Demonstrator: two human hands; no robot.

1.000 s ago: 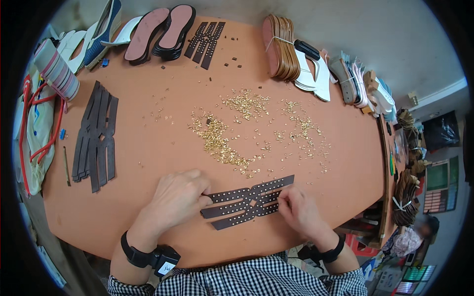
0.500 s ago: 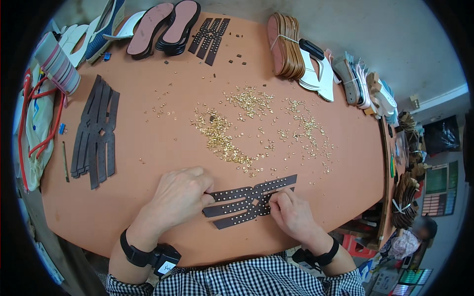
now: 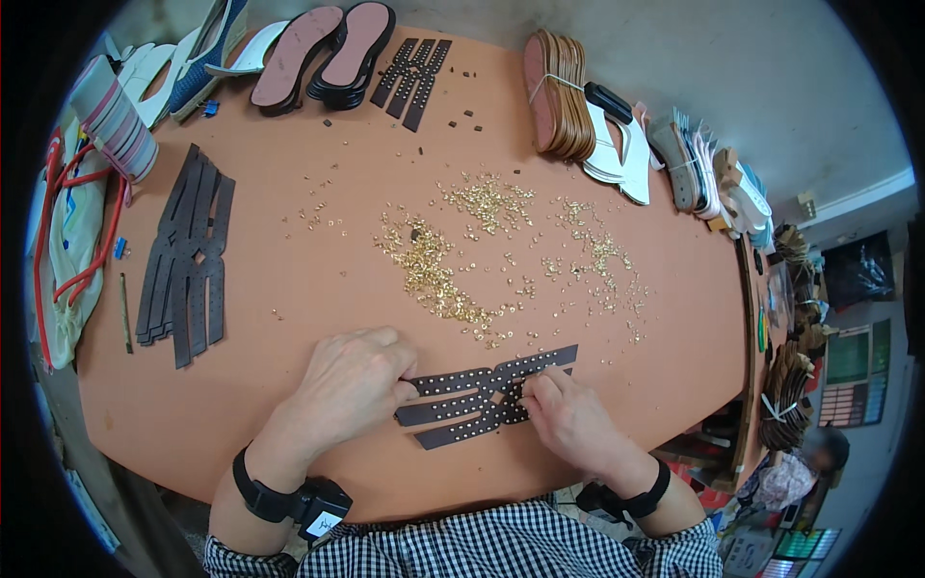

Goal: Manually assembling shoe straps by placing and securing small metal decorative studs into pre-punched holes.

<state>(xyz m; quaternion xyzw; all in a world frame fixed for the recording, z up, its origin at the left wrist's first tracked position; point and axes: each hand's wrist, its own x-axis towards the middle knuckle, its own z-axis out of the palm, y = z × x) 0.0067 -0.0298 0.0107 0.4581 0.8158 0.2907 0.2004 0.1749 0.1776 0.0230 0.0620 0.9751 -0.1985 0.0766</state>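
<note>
A dark brown sandal upper (image 3: 461, 412), cut into several slotted strips joined at a small diamond opening, lies flat on the table close to me. Rows of gold studs dot its strips. At its left end, my left hand (image 3: 358, 380) is closed, with curled fingertips gripping the upper strip. My right hand (image 3: 570, 409) is pinched together over the right half, beside the diamond opening; whatever sits between those fingertips is hidden. Beyond the upper, small gold studs (image 3: 424, 270) lie scattered in loose heaps.
A stack of dark uppers (image 3: 183, 260) rests at the left, another studded upper (image 3: 412, 82) at the far side. Pink-topped soles (image 3: 352, 53), a tied sole bundle (image 3: 557, 96) and white cutouts (image 3: 617, 144) line the back. A striped cup (image 3: 116, 120) lies far left.
My right hand has shifted very slightly left along the upper, still pinched. The left hand stays in place, and the view has moved a little.
</note>
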